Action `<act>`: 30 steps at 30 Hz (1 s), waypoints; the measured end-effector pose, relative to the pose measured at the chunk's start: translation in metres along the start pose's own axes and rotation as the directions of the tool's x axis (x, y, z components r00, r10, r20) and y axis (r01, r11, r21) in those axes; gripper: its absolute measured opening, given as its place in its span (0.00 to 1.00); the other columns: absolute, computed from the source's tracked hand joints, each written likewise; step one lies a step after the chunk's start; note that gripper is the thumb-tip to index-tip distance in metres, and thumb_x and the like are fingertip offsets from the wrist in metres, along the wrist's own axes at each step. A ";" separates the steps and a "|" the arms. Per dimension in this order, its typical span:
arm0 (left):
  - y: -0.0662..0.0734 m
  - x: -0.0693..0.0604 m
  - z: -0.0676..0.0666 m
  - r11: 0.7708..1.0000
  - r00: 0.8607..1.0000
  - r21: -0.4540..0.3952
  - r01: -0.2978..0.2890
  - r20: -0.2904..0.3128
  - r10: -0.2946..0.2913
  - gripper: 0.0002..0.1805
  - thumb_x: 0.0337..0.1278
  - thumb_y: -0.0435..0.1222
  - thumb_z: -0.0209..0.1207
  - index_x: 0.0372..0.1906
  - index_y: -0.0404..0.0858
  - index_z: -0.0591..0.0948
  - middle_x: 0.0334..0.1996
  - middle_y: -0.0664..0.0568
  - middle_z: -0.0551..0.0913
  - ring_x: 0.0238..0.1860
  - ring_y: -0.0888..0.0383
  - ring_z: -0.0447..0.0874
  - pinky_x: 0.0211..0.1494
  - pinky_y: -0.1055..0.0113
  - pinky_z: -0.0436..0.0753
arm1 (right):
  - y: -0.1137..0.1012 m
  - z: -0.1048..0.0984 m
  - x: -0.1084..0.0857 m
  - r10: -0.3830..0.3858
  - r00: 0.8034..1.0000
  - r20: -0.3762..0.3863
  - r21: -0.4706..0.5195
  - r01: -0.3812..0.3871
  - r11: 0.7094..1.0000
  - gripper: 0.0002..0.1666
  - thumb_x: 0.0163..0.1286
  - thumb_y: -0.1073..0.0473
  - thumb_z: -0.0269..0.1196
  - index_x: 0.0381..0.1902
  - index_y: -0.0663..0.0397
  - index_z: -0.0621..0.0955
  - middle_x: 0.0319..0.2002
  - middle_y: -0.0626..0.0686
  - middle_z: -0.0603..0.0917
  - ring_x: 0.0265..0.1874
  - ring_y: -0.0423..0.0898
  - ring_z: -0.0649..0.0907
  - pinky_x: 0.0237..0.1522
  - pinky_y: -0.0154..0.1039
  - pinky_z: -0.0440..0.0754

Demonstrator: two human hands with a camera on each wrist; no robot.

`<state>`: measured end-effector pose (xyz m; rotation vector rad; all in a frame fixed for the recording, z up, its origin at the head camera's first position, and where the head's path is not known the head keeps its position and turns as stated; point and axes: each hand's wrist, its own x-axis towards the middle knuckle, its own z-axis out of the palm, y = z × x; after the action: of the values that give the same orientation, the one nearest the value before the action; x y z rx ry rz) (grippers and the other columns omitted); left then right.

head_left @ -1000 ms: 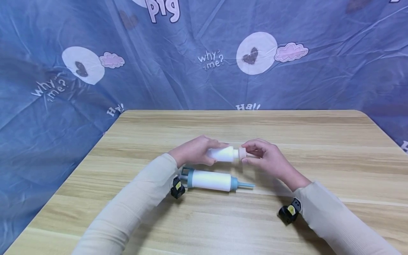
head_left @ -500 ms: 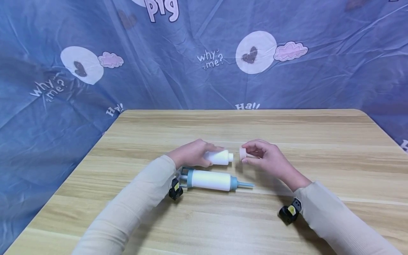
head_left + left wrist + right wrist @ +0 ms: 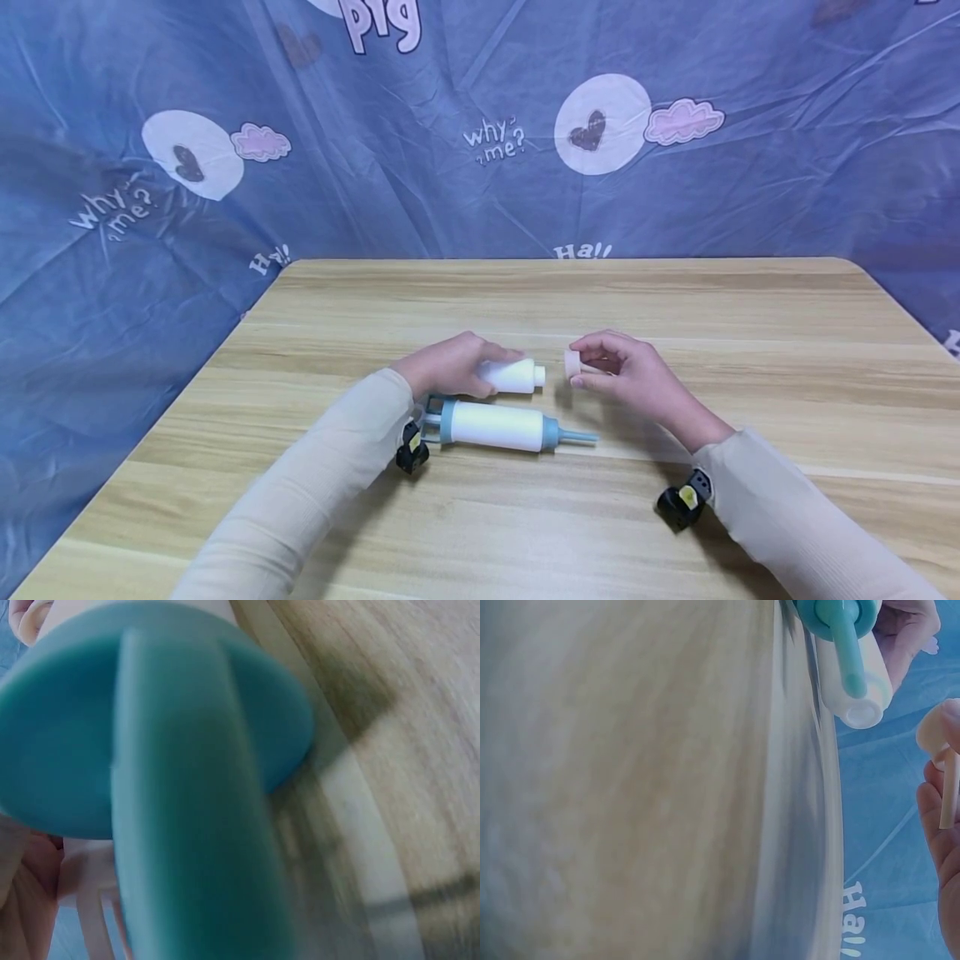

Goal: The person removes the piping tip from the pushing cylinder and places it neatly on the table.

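The head view is brightly lit. The white bottle [image 3: 513, 377] in the left hand [image 3: 450, 364] is overexposed. Soft shadow is cast on the table [image 3: 540, 533] below the right hand [image 3: 633, 371]; pale glare is seen nearer than both hands. In the dimmer wrist views, the close teal part [image 3: 187, 787] and table are blurred.

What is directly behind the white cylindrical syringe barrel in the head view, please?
Behind the barrel, the left hand grips a white cylindrical bottle; the hand hides the bottle's base.
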<state>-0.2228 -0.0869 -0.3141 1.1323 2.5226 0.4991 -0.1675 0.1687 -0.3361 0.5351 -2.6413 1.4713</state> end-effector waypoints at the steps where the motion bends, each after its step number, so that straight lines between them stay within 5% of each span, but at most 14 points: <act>1: 0.000 0.000 0.000 1.000 1.000 0.000 -0.001 0.000 0.001 0.35 0.46 0.31 0.64 0.64 0.44 0.70 0.60 0.51 0.74 0.49 0.59 0.79 0.52 0.70 0.76 | 0.000 0.000 0.000 0.001 1.000 0.000 0.001 -0.001 1.000 0.23 0.53 0.62 0.69 0.47 0.63 0.79 0.41 0.57 0.83 0.41 0.46 0.81 0.49 0.40 0.79; 17: -0.003 -0.001 0.001 1.000 1.000 0.001 0.015 0.008 -0.015 0.34 0.46 0.32 0.64 0.63 0.45 0.71 0.59 0.52 0.75 0.42 0.62 0.79 0.49 0.71 0.76 | 0.001 0.001 -0.002 0.020 1.000 0.005 0.001 -0.020 1.000 0.23 0.54 0.62 0.69 0.48 0.63 0.78 0.42 0.58 0.83 0.43 0.50 0.82 0.48 0.36 0.79; 30: -0.004 -0.002 0.002 1.000 1.000 0.016 0.007 0.004 -0.007 0.33 0.46 0.33 0.65 0.63 0.44 0.71 0.59 0.52 0.75 0.52 0.58 0.78 0.55 0.69 0.75 | -0.002 0.001 -0.003 0.034 0.999 0.006 0.008 -0.034 0.999 0.24 0.54 0.61 0.69 0.48 0.63 0.78 0.42 0.58 0.83 0.43 0.49 0.82 0.46 0.31 0.78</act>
<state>-0.2231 -0.0901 -0.3170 1.1285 2.5303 0.4752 -0.1638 0.1678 -0.3353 0.4985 -2.6624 1.4928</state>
